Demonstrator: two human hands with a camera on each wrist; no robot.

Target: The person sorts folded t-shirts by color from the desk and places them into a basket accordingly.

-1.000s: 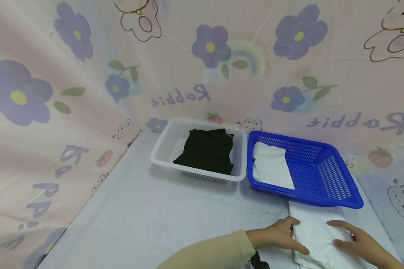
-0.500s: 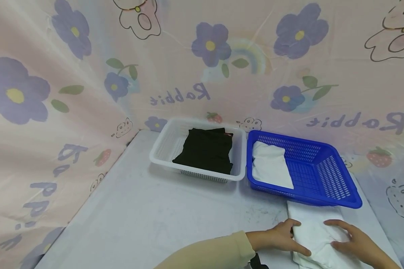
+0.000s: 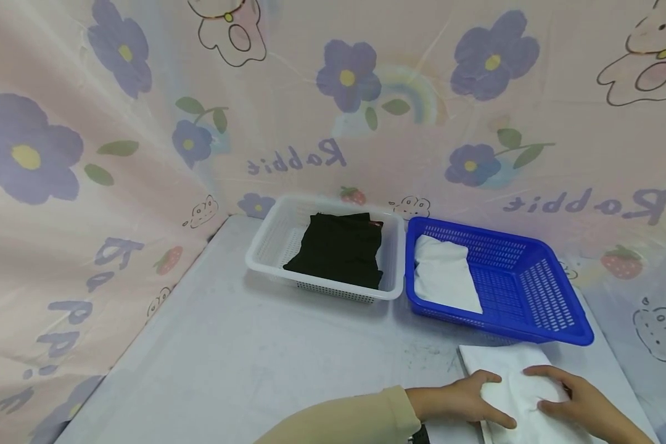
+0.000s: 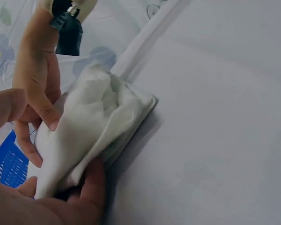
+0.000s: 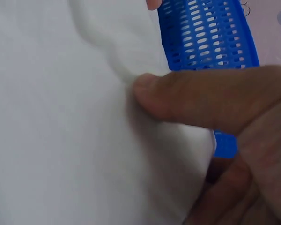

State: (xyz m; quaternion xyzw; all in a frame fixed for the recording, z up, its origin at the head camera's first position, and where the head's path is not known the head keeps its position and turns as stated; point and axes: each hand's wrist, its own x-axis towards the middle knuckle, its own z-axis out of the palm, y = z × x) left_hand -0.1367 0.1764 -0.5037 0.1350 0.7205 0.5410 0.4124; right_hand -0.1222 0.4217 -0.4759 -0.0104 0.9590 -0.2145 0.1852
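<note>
A folded white cloth (image 3: 516, 394), likely a garment, lies at the table's lower right in the head view. My left hand (image 3: 466, 398) grips its left side; in the left wrist view, fingers (image 4: 93, 183) go beneath the loose folded layers of the cloth (image 4: 84, 122). My right hand (image 3: 579, 401) holds the right side. In the right wrist view, its thumb (image 5: 187, 98) presses the top of the cloth (image 5: 75, 122), while other fingers (image 5: 225, 192) curl at the edge, partly hidden beneath it.
Just beyond the cloth stands a blue basket (image 3: 555, 296) with another folded white cloth (image 3: 446, 274) inside. Left of it, a white basket (image 3: 266, 246) contains a folded black garment (image 3: 341, 250). A printed curtain (image 3: 288, 111) hangs behind and along the left side.
The white cloth has shifted slightly left and nearer, away from the blue basket, with both hands holding it. Its far edge now lies slightly askew. The baskets have kept their places.
</note>
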